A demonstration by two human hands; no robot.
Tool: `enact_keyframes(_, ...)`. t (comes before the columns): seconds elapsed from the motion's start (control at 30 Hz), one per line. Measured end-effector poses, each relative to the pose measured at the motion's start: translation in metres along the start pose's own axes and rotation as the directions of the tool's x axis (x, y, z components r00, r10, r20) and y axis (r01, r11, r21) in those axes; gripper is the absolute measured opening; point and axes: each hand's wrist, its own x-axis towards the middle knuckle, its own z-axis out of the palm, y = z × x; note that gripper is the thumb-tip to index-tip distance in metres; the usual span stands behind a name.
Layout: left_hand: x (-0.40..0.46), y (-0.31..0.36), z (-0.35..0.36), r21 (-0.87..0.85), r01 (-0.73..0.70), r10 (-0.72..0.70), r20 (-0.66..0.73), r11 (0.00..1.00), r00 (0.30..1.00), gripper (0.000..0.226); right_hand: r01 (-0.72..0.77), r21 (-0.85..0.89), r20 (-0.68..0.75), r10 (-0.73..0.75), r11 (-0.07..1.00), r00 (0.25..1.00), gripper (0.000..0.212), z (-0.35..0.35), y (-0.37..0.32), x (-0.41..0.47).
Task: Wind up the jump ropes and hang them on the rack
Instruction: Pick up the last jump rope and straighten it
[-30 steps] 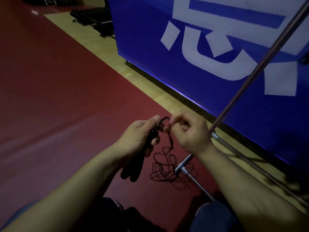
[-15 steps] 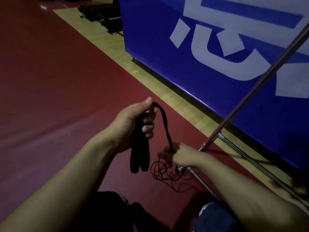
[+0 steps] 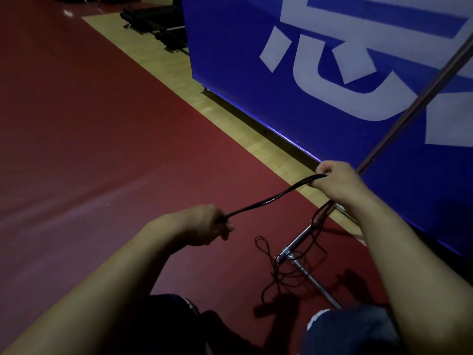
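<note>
Roughly centre-left: left hand (image 3: 204, 224) fisted round near end of thin black jump rope (image 3: 271, 199), knuckles up, forearm coming in from bottom left. Handles not visible, prob. hidden inside fist; can't tell. Rope stretched taut, doubled, rising diag. to right hand (image 3: 335, 181), fingers curled & pinching the far end, held higher and further away than left. Below & between hands: rest of rope lying in loose tangled loops (image 3: 286, 265) on dark red smooth floor (image 3: 89, 149), draped over and round chrome metal rack base tube (image 3: 307, 275), touching it. One strand running up from loops towards right wrist, alongside base joint. Slanted brownish metal rack pole (image 3: 414, 108) rising from behind right hand to top right corner. Behind pole: big blue banner panel w/ white lettering (image 3: 332, 73), standing on pale wood floor strip (image 3: 179, 73) bordering red floor. Top centre-left, far off: dark low equipment (image 3: 156, 21) on wood strip, too dim to identify. Bottom edge: knees in dark blue trousers (image 3: 353, 331), left knee darker, mostly in shadow. Shadows of arms on floor near loops.
</note>
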Motion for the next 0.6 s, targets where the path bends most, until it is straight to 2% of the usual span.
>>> enact_keyframes(0.13, 0.013, -0.006, 0.009, 0.0, 0.173, -0.172, 0.017, 0.985, 0.985, 0.028, 0.061, -0.104, 0.112, -0.05, 0.993, 0.992, 0.029, -0.009, -0.008, -0.013)
enact_keyframes(0.27, 0.025, -0.018, 0.012, 0.098, 0.301, -0.299, -0.031, 0.949, 0.954, 0.029, 0.136, -0.053, 0.275, -0.117, 0.989, 0.954, 0.016, -0.022, -0.016, -0.025)
enact_keyframes(0.33, 0.024, -0.017, 0.013, 0.269, 0.367, -0.343, -0.131, 0.891, 0.93, 0.036, 0.187, -0.054, 0.319, -0.16, 0.981, 0.934, 0.01, -0.027, -0.021, -0.032)
enact_keyframes(0.4, 0.022, -0.012, 0.012, 0.344, 0.407, -0.327, -0.269, 0.846, 0.906, 0.041, 0.245, -0.039, 0.315, -0.221, 0.969, 0.923, 0.005, -0.03, -0.028, -0.039)
enact_keyframes(0.5, 0.025, -0.011, 0.004, 0.197, 0.374, -0.283, -0.376, 0.906, 0.883, 0.039, 0.24, 0.117, 0.253, -0.263, 0.964, 0.931, 0.026, -0.03, -0.04, -0.047)
enact_keyframes(0.53, 0.027, -0.012, 0.001, 0.113, 0.352, -0.283, -0.396, 0.929, 0.874, 0.039, 0.22, 0.163, 0.201, -0.251, 0.962, 0.947, 0.034, -0.029, -0.042, -0.048)
enact_keyframes(0.6, 0.028, -0.014, -0.002, -0.145, 0.265, -0.302, -0.452, 0.953, 0.839, 0.038, 0.218, 0.186, 0.13, -0.244, 0.958, 0.961, 0.034, -0.026, -0.045, -0.052)
